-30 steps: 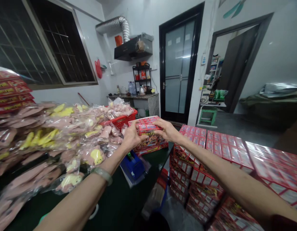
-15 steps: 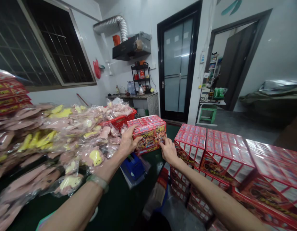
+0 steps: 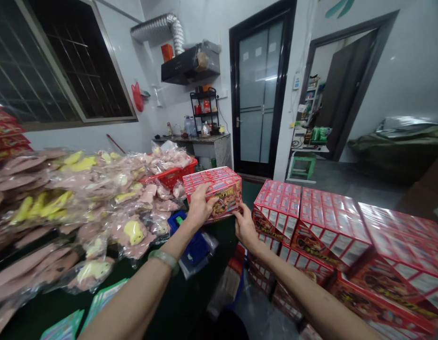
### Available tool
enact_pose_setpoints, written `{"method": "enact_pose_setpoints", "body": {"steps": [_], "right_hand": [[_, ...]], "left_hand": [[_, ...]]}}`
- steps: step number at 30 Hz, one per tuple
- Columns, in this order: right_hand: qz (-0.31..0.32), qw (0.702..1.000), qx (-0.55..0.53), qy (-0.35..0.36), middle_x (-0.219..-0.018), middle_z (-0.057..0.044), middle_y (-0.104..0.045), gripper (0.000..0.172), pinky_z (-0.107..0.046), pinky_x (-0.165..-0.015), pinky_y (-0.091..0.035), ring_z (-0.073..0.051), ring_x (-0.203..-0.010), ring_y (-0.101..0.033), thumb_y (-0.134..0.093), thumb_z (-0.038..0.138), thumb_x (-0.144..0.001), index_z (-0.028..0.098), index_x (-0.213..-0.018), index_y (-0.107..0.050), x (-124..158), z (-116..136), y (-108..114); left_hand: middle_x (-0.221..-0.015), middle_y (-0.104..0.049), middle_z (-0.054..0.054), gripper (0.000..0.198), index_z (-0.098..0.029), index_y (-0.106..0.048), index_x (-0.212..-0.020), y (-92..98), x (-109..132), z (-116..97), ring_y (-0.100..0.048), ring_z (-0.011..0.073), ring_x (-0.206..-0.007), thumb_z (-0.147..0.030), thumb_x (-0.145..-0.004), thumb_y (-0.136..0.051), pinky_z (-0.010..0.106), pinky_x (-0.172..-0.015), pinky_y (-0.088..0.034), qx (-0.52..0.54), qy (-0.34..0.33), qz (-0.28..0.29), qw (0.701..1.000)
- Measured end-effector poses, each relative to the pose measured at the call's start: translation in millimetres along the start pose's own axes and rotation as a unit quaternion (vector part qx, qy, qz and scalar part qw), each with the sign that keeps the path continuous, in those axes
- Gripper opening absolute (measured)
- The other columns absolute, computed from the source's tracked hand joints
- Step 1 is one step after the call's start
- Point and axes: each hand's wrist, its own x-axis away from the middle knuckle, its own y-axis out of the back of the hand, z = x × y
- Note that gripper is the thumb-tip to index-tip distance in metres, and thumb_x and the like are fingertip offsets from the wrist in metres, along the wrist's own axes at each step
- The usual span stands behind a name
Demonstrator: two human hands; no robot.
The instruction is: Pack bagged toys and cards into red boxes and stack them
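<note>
A red display box (image 3: 224, 200) packed with rows of small cartons stands on the dark green table in front of me. My left hand (image 3: 200, 206) grips its near left side, fingers over the top edge and thumb on the printed front. At the box's lower right corner, my right hand (image 3: 245, 227) pinches the edge between thumb and fingertips. Just below my left hand lies a blue plastic object (image 3: 194, 246) with a green part, on clear plastic wrap. A pale green bangle (image 3: 164, 260) circles my left wrist.
Clear-bagged pink and yellow soft toys (image 3: 132, 231) heap across the left, with a red basket (image 3: 172, 177) behind. Similar filled red boxes (image 3: 327, 217) are stacked at the right. Green-edged printed cards (image 3: 63, 326) lie near the front. A green stool (image 3: 303, 166) stands beyond.
My left hand has shifted right across the box's front, and its thumb sits nearer the middle. More of the blue object and the cards shows. My right hand stays at the lower right corner.
</note>
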Motion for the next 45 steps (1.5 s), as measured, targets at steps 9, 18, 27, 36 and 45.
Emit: {"method": "enact_pose_setpoints", "body": {"steps": [9, 18, 27, 36, 45], "right_hand": [[-0.073, 0.977, -0.135, -0.15, -0.118, -0.013, -0.055, 0.047, -0.045, -0.087, -0.049, -0.023, -0.106, -0.057, -0.042, 0.015, -0.087, 0.017, -0.133, -0.036, -45, -37, -8], [-0.023, 0.96, -0.209, -0.184, -0.115, -0.008, -0.06, 0.033, -0.043, -0.088, -0.049, -0.02, -0.1, -0.06, -0.055, 0.03, -0.089, 0.015, -0.118, -0.054, -43, -39, -21], [-0.027, 0.948, -0.229, -0.222, -0.108, -0.007, -0.061, 0.027, -0.039, -0.081, -0.051, -0.017, -0.093, -0.061, -0.052, 0.033, -0.09, 0.015, -0.109, -0.057, -43, -40, -26], [-0.022, 0.944, -0.237, -0.227, -0.11, -0.007, -0.06, 0.027, -0.04, -0.083, -0.051, -0.018, -0.095, -0.06, -0.054, 0.032, -0.089, 0.015, -0.111, -0.057, -42, -35, -23], [-0.037, 0.937, -0.219, -0.271, -0.119, -0.008, -0.057, 0.028, -0.044, -0.092, -0.044, -0.021, -0.106, -0.056, -0.052, 0.034, -0.09, 0.017, -0.111, -0.058, -38, -25, -15]], "left_hand": [[-0.111, -0.064, 0.01, 0.044, -0.018, -0.053, -0.116, 3.7, -4, 0, -0.06, 0.0242, -0.105, -0.025, -0.075, -0.066, 0.035, -0.091, -0.046, -0.094, 0.056, 0.046, 0.993], [-0.096, -0.067, 0.012, 0.038, -0.019, -0.062, -0.109, 18.4, -25, -18, -0.063, 0.0299, -0.091, -0.037, -0.075, -0.064, 0.037, -0.078, -0.048, -0.193, 0.088, 0.103, 0.972], [-0.099, -0.066, 0.012, 0.044, -0.018, -0.059, -0.113, 23.9, -17, -18, -0.062, 0.0305, -0.093, -0.037, -0.075, -0.066, 0.038, -0.079, -0.048, -0.219, 0.093, 0.082, 0.968], [-0.098, -0.065, 0.011, 0.041, -0.018, -0.06, -0.109, 24.4, -17, -9, -0.062, 0.0297, -0.096, -0.039, -0.074, -0.066, 0.037, -0.082, -0.048, -0.195, 0.088, 0.081, 0.973], [-0.117, -0.053, 0.017, 0.05, -0.017, -0.044, -0.128, -22.1, -8, -27, -0.064, 0.0296, -0.092, -0.019, -0.079, -0.057, 0.037, -0.078, -0.049, -0.132, 0.093, 0.077, 0.984]]}}
